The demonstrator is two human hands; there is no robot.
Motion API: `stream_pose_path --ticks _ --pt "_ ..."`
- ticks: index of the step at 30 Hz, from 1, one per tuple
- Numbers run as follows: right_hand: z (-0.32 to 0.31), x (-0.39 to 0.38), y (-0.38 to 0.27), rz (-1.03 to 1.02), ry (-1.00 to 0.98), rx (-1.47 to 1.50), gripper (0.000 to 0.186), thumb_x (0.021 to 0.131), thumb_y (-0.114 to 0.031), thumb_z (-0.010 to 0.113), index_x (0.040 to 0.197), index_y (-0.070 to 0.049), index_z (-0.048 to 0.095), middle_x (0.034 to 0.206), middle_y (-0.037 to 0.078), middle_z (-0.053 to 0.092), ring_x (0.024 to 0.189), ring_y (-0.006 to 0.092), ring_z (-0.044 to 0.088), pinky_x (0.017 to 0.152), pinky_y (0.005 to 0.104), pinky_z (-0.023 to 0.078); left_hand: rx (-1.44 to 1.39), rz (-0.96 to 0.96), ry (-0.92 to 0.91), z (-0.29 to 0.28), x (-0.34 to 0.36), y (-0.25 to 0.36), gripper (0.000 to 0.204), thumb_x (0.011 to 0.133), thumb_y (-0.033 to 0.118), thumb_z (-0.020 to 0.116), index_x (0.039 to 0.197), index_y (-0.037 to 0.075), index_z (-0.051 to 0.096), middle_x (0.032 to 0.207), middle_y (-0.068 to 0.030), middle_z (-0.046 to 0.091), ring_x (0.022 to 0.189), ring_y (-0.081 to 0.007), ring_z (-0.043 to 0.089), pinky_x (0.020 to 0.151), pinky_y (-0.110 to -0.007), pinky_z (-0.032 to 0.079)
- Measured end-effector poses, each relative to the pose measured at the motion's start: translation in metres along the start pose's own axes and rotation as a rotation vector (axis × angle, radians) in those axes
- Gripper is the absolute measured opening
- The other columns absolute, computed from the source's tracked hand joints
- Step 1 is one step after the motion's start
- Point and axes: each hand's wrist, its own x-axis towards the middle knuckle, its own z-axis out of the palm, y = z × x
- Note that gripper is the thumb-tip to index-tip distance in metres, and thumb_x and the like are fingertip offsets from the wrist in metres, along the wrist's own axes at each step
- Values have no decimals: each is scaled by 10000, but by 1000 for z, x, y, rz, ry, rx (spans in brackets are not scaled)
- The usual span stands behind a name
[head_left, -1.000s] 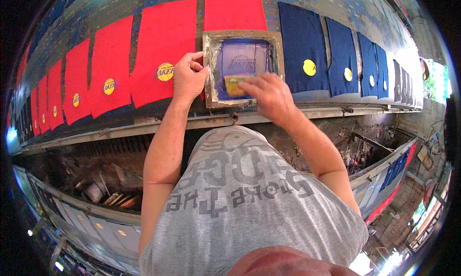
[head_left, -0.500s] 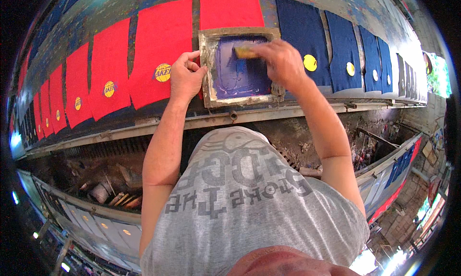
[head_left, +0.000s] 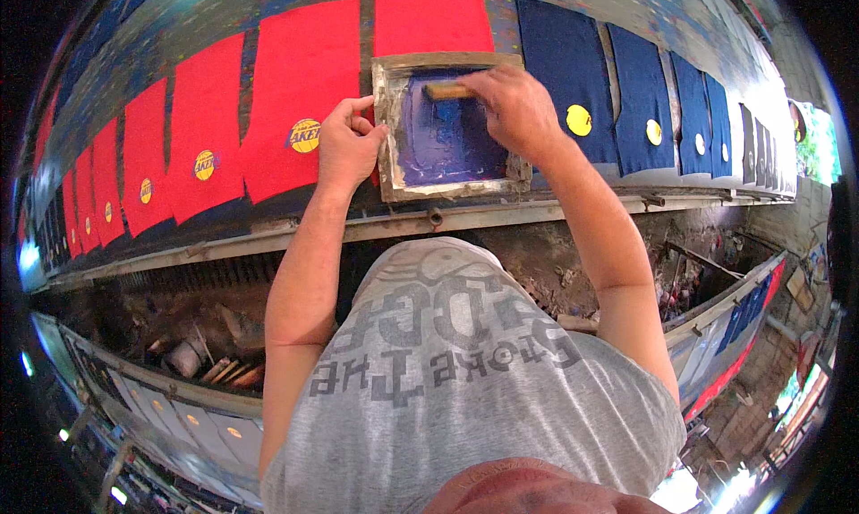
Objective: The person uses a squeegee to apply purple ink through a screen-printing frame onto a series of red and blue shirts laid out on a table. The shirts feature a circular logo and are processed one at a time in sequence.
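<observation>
A screen-printing frame (head_left: 452, 190) with a pale, worn rim and a mesh smeared in dark purple-blue ink lies over the lower part of a red fabric panel (head_left: 433, 22). My left hand (head_left: 347, 143) grips the frame's left side, thumb and fingers pinched at its edge. In my right hand (head_left: 519, 111) is a squeegee with a yellowish wooden handle (head_left: 447, 91), held over the upper part of the mesh. Its blade is hard to make out against the ink. What lies under the frame is hidden.
Red panels (head_left: 306, 67) with round yellow-and-purple prints line the table to the left. Navy panels (head_left: 564, 67) with plain yellow discs lie to the right. A metal rail (head_left: 501, 212) with pipe stubs runs along the near edge. Behind me stands another table with grey panels (head_left: 201, 438).
My right hand has shifted slightly left and toward the frame's far side with the squeegee. The left hand and the frame have stayed in place.
</observation>
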Motion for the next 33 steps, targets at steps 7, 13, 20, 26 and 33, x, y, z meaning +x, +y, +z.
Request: stream_pose_path --ticks 7,13,20,26,33 --pt "3 9 -1 -80 -34 26 475 835 46 758 1276 -120 810 1187 116 824 1159 350 754 992 485 624 49 -40 14 0 -2 8 489 916 8 881 1382 -7 735 821 -23 725 755 -103 681 696 -308 550" --pt "-6 -6 1 -372 -161 136 475 738 30 797 1182 -140 807 1203 67 813 1193 325 738 1052 458 606 27 -9 19 2 1 -3 483 907 -6 884 1368 -3 741 823 -13 718 746 -87 652 686 -282 528" --pt "-24 -17 50 -387 -277 117 546 653 74 836 1163 -119 815 1256 39 811 1264 329 715 1069 463 611 6 -27 9 2 0 -3 526 914 -13 878 1419 0 732 864 -11 726 773 -82 655 706 -275 537" --pt "-17 -74 5 -253 -84 115 374 839 -70 760 1211 -96 796 1194 88 822 1150 304 766 992 463 616 -154 -45 42 8 -3 -4 525 945 -44 837 1456 2 726 1071 -91 805 884 -118 736 820 -308 607" --pt "-3 -118 -47 -98 -26 103 418 843 -104 760 1260 -90 765 1265 103 763 1132 311 720 984 461 586 36 108 172 22 -19 -12 492 991 26 822 1470 -20 718 1267 -123 763 1071 -184 749 917 -331 623"
